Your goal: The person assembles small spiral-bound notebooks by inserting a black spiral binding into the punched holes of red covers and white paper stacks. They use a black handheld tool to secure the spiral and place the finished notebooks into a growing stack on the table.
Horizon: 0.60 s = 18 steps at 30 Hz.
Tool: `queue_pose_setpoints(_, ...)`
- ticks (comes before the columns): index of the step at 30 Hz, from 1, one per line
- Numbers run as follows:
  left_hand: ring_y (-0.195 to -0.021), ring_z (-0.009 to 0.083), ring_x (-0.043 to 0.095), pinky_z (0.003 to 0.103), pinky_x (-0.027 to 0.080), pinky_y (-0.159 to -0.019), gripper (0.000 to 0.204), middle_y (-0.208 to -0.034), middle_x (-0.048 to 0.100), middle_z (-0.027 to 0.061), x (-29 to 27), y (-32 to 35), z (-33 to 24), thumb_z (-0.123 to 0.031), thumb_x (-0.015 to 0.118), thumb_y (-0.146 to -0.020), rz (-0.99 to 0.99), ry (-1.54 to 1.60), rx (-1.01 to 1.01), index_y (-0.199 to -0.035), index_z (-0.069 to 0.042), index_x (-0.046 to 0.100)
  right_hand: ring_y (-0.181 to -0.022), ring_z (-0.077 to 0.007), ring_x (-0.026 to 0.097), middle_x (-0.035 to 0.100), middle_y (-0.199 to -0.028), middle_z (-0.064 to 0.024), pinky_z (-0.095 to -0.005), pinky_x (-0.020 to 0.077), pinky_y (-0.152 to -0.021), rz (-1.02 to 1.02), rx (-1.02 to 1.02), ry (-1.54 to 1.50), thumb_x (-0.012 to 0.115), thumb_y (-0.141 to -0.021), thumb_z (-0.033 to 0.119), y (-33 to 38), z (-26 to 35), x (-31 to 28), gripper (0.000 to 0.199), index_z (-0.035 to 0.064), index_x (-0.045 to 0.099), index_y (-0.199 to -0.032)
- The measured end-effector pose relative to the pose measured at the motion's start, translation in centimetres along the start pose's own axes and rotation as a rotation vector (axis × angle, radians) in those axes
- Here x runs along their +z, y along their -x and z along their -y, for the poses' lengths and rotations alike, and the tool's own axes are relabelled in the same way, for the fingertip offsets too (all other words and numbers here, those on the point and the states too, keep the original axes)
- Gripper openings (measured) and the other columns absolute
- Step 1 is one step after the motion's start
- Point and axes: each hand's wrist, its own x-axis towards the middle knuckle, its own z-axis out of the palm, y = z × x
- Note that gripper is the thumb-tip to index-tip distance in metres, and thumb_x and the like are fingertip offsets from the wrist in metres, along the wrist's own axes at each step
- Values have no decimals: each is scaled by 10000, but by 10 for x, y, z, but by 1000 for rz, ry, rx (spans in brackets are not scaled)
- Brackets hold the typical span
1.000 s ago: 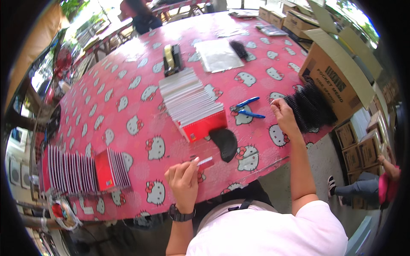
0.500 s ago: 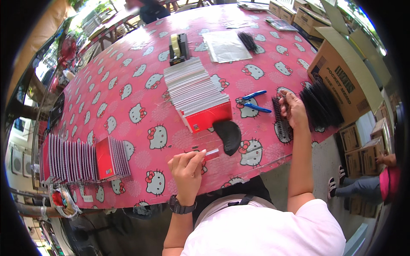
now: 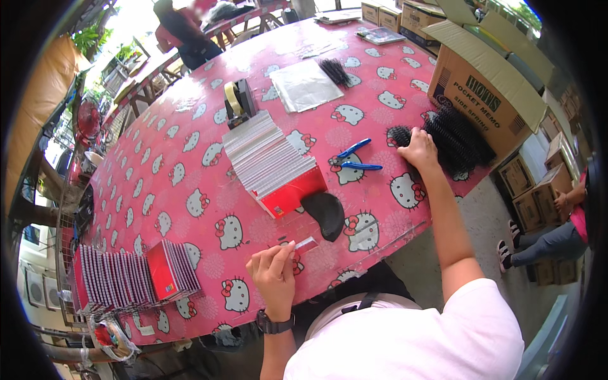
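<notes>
My left hand [image 3: 272,271], with a dark watch on its wrist, is closed in a pinch near the front table edge. From its fingertips sticks out a narrow, flat, whitish and red strip [image 3: 306,246]; its exact kind I cannot make out. At the right, my right hand [image 3: 420,152] reaches over black spiral binding coils [image 3: 398,135], its fingers curled down on them and partly hidden. A larger pile of black coils [image 3: 459,142] lies just beside it. Blue-handled pliers [image 3: 358,157] rest left of that hand. A black curved pad [image 3: 325,214] lies between both hands.
A long row of red-covered notebooks [image 3: 272,161] stands mid-table, with a tape dispenser [image 3: 239,101] behind. Spiral-bound notebooks [image 3: 126,275] line the left. Clear plastic sheets [image 3: 306,87] lie farther back. A cardboard box [image 3: 484,88] stands right; another person [image 3: 557,231] is beyond it.
My right hand has gone from a raised pinch by the single row of coil to lying lower over the coils. My left hand keeps its pinch on the strip. The view has turned slightly.
</notes>
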Motion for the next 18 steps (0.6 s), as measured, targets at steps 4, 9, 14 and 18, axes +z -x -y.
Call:
queue_pose_setpoints(4, -824, 187, 567, 341, 378, -781, 226, -863, 642, -10, -1, 0, 1, -75, 702, -778, 0, -4, 5, -987, -159, 720, -1072, -333, 612, 646, -1109, -194, -392, 491, -924, 172, -19, -61, 796, -662, 325, -19, -2, -27, 603, 8, 566, -1120)
queue_pose_setpoints(9, -819, 183, 568, 335, 378, -781, 224, -856, 646, 1, 2, 0, 5, -65, 709, -769, -23, 3, 17, -980, -141, 716, -1109, -324, 600, 630, -1138, -214, -389, 477, -943, 136, -66, -127, 810, -614, 510, -13, 6, -29, 812, 6, 523, -1181)
queue_pose_setpoints(14, -828, 174, 570, 335, 376, -787, 211, -870, 644, -24, 2, 2, 5, -97, 707, -785, -14, 17, 9, -981, -172, 724, -1144, -321, 579, 586, -1224, -220, -387, 466, -973, 236, -121, 15, 803, -616, 497, 4, 6, -6, 933, -31, 426, -1287)
queue_pose_setpoints(18, -817, 179, 569, 334, 376, -786, 205, -859, 647, -8, 1, 0, 4, -88, 707, -783, -21, 31, 12, -977, -152, 721, -1109, -335, 595, 594, -1198, -248, -390, 470, -943, 321, -284, -341, 782, -693, 367, -7, 4, 1, 775, -75, 484, -1255)
